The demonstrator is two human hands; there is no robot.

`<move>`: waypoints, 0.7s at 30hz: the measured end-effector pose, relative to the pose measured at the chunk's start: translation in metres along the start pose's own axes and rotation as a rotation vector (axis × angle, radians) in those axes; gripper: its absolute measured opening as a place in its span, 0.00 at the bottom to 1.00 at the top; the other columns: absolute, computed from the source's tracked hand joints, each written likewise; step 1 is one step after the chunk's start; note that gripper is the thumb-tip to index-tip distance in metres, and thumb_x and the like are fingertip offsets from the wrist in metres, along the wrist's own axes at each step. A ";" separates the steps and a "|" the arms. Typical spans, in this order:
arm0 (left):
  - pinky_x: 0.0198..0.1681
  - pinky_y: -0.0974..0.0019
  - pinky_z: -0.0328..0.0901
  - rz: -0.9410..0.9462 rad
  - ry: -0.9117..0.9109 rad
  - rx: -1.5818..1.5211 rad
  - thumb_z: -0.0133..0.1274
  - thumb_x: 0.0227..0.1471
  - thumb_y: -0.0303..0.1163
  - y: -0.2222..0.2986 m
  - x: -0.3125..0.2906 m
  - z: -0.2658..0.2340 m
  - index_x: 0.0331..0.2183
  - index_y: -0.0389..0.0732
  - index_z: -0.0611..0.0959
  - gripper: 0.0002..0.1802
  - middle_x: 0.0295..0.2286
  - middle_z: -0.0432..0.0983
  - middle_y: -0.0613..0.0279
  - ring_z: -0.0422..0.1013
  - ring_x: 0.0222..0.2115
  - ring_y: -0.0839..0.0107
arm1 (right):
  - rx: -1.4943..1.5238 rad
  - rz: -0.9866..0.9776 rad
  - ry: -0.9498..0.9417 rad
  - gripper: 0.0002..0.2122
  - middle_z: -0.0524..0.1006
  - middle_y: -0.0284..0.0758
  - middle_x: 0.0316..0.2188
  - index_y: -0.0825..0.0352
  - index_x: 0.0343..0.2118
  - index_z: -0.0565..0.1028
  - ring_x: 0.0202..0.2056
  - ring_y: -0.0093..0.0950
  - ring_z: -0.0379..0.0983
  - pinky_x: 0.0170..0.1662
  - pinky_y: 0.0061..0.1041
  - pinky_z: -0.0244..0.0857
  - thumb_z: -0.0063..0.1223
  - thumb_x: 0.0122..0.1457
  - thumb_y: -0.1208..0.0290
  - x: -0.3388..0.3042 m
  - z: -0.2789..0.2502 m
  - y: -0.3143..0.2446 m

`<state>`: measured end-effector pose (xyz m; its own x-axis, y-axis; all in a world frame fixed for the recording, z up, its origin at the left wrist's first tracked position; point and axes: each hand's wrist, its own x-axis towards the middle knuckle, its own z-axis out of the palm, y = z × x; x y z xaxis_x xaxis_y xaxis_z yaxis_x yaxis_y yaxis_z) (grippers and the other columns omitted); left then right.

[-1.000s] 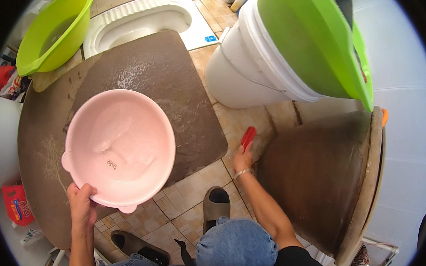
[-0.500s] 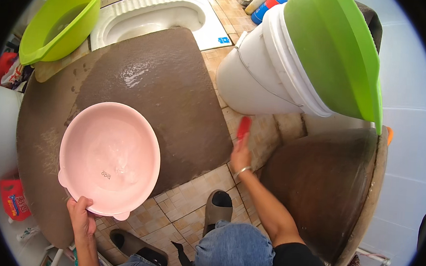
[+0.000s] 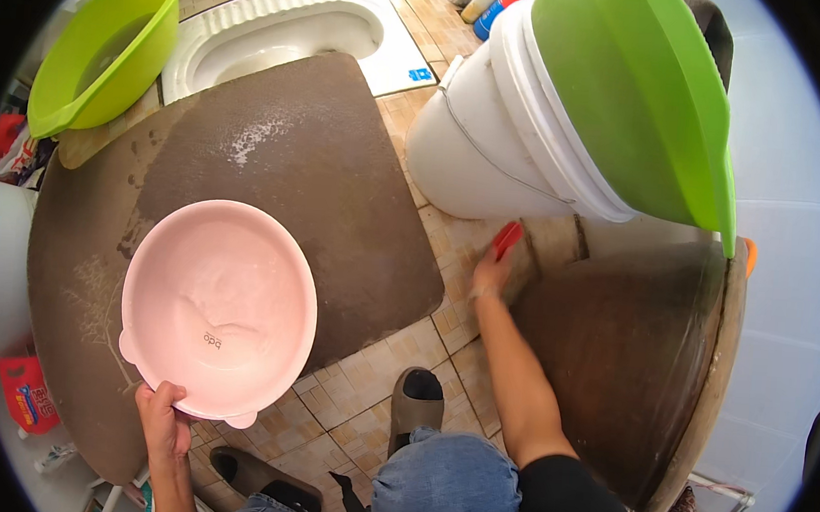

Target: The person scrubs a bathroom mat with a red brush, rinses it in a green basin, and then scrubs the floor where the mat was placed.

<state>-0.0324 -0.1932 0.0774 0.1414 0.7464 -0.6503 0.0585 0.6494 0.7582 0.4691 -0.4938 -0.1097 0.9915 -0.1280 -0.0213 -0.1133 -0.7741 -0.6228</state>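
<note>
In my left hand [image 3: 163, 424] is the rim of a round pink basin [image 3: 223, 271], gripped with the thumb on top near one of its small tabs. Clear water seems to ripple in the bottom of it. The basin is over the dark, wet slab [image 3: 273, 175]. My right hand [image 3: 490, 279], a little blurred, is closed on a small red oblong object [image 3: 507, 237] whose kind I cannot make out. That hand is stretched forward between the slab and the brown vat [image 3: 612, 356], just in front of the white bucket [image 3: 493, 157].
A green basin [image 3: 631, 91] leans over the bucket's top. At the far left stands a lime-green tub [image 3: 109, 73], beside a white squat toilet [image 3: 292, 43]. Bottles [image 3: 509, 1] stand at the back. A red package [image 3: 27, 396] sits left; my slippers [image 3: 416, 409] are on the tiles.
My right hand has swung to the right with the red object, towards the vat. The pink basin has shifted slightly right, and its water has moved. The whole view has shifted a little.
</note>
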 end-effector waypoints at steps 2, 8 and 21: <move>0.29 0.64 0.75 -0.021 -0.029 0.034 0.49 0.43 0.17 0.018 -0.014 -0.002 0.41 0.27 0.77 0.18 0.33 0.78 0.55 0.76 0.28 0.68 | -0.043 0.162 0.052 0.27 0.77 0.53 0.54 0.61 0.69 0.60 0.52 0.51 0.76 0.55 0.43 0.68 0.46 0.69 0.62 0.041 0.023 -0.043; 0.40 0.63 0.73 0.007 0.008 -0.007 0.49 0.42 0.17 0.016 -0.021 0.006 0.40 0.27 0.79 0.18 0.34 0.80 0.55 0.77 0.34 0.68 | -0.197 0.141 0.116 0.20 0.80 0.46 0.52 0.66 0.60 0.71 0.50 0.44 0.78 0.54 0.39 0.70 0.49 0.69 0.62 0.170 0.022 -0.019; 0.43 0.62 0.73 -0.037 -0.049 0.000 0.48 0.43 0.16 -0.006 -0.004 -0.006 0.44 0.26 0.77 0.21 0.39 0.80 0.52 0.77 0.36 0.65 | -0.327 0.047 -0.047 0.20 0.80 0.53 0.48 0.68 0.58 0.73 0.48 0.52 0.78 0.51 0.46 0.70 0.47 0.67 0.63 0.126 -0.032 -0.056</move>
<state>-0.0390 -0.1995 0.0748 0.1873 0.7140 -0.6746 0.0646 0.6763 0.7338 0.5984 -0.4860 -0.0524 0.9856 -0.1456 -0.0854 -0.1661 -0.9271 -0.3361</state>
